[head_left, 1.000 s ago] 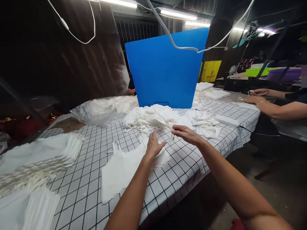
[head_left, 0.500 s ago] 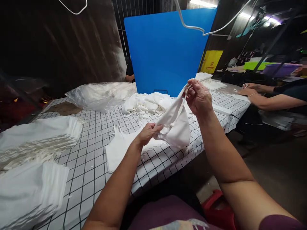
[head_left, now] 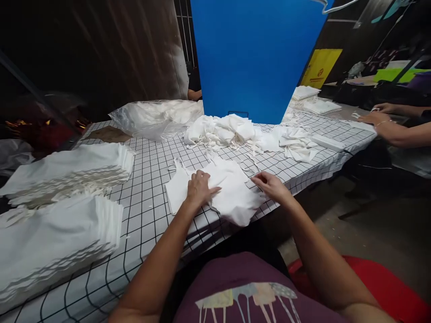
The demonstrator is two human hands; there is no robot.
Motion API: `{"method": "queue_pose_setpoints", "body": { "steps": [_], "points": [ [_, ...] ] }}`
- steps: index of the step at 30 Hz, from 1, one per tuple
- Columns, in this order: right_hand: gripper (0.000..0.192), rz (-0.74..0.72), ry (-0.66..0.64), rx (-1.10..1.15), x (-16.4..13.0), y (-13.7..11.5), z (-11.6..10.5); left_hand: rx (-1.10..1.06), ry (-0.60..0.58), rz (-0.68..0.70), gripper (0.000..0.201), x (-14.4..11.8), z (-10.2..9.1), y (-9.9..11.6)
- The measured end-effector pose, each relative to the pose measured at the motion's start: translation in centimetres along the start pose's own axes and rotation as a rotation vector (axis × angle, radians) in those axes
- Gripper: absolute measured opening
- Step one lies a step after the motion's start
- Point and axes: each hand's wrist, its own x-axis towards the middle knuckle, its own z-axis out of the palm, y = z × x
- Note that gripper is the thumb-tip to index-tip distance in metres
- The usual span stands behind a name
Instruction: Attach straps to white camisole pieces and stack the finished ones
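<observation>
A white strappy top (head_left: 232, 190) lies spread at the table's front edge, with its thin straps toward the back. My left hand (head_left: 199, 189) presses on its left side, fingers spread and flat. With thumb and fingers closed together, my right hand (head_left: 272, 186) pinches the right edge of the top. Under my left hand and to its left, another white strappy top (head_left: 177, 186) shows in part. A loose heap of white garments (head_left: 222, 130) sits just behind.
Neat stacks of white garments (head_left: 74, 224) fill the left of the checked table (head_left: 144, 179). Behind are a clear plastic bag (head_left: 155, 116) and an upright blue panel (head_left: 256, 58). At right, a co-worker's hands (head_left: 380, 119) handle white material. A red stool (head_left: 377, 278) stands beside me.
The top, held raised between both hands before, now lies on the table. My left hand has opened flat on it; my right hand has come down. The view has tilted downward.
</observation>
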Motion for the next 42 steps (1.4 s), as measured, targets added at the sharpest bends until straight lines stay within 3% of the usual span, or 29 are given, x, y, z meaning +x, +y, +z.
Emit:
{"method": "queue_pose_setpoints", "body": {
  "steps": [3,6,10,13,16,19,21,25,27,29,36,39,42],
  "points": [
    [0.037,-0.061,0.001,-0.035,-3.8,1.1,1.1,0.073,-0.01,0.022,0.013,0.1,0.2,0.3],
    [0.029,-0.133,0.011,-0.043,-6.5,2.2,1.9,-0.092,0.028,-0.026,0.01,0.2,-0.1,-0.9],
    [0.023,-0.187,-0.036,-0.045,-8.1,2.5,1.7,-0.453,-0.067,-0.121,0.036,-0.1,-1.1,-3.4],
    [0.022,-0.234,-0.035,-0.015,-8.0,0.8,1.4,-0.531,-0.091,-0.132,0.04,-0.1,-1.9,-4.0],
    [0.026,-0.339,-0.013,0.022,-7.1,-2.4,1.7,-0.752,-0.094,-0.107,0.033,0.3,-2.3,-2.3],
    [0.044,-0.445,0.043,0.033,-5.6,-5.8,2.7,-1.07,-0.133,-0.001,0.033,0.7,-2.6,1.1],
    [0.05,-0.485,0.076,0.033,-4.4,-7.4,3.1,-1.16,-0.145,0.092,0.034,0.6,-2.9,3.5],
    [0.019,-0.525,0.086,-0.011,-2.4,-8.9,2.3,-1.229,-0.049,0.082,0.038,-0.4,-3.0,6.7],
    [0.006,-0.544,0.11,-0.06,-1.6,-9.3,1.3,-1.279,-0.063,0.035,0.042,-1.1,-3.0,7.3],
    [0.008,-0.557,0.11,-0.082,-1.0,-10.0,0.3,-1.291,-0.077,0.033,0.044,-1.8,-3.0,7.5],
    [0.016,-0.534,-0.097,-0.033,-0.5,-12.2,-1.9,-1.246,0.148,0.006,0.021,-1.1,-3.8,6.8],
    [0.02,-0.543,-0.049,-0.033,-0.9,-12.2,-2.6,-1.305,0.175,-0.004,0.02,-0.7,-3.7,7.3],
    [0.012,-0.558,0.05,-0.066,-1.0,-12.0,-3.0,-1.306,0.147,0.007,0.019,-0.5,-3.7,8.4]
  ]
}}
